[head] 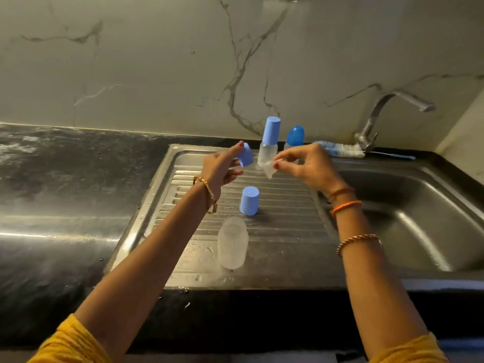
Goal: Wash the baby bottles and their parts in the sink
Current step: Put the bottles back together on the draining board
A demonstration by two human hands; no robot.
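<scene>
The left hand point(222, 166) is raised above the ribbed steel draining board point(288, 231), its thumb and fingers curled round a small light-blue plastic collar ring point(245, 154), which it holds tilted with the open end toward the right. The right hand point(303, 166) is level with it, just to the right, and pinches a clear soft silicone teat point(268, 167) between thumb and fingertips; the teat hangs tip downward from the pinch. The two held parts are near each other but apart.

Behind the gap between the hands, a clear plastic baby bottle with a tall light-blue cylindrical cap point(269, 142) stands upright at the back of the draining board. Just to its right, partly hidden by the right hand, is a second bottle with a rounded, darker blue dome cap point(295, 136). Beside that, a white-bristled bottle brush with a thin blue handle point(345, 151) lies along the back edge of the sink, its bristle end toward the bottles.

Below the hands, a loose light-blue cylindrical cap point(249, 200) stands on the ribs with its closed end up. Nearer the person, a clear, capless plastic bottle body point(232, 243) stands on the wet flat part of the board; whether its mouth faces up or down cannot be told.

To the right lies the steel sink basin point(432, 231), with a curved metal tap point(379, 119) at its back rim. A dark polished stone counter point(65, 192) runs off to the left, and a pale veined marble wall point(157, 61) rises behind. Both wrists carry bangles and threads, and yellow sleeves show at the lower edge.
</scene>
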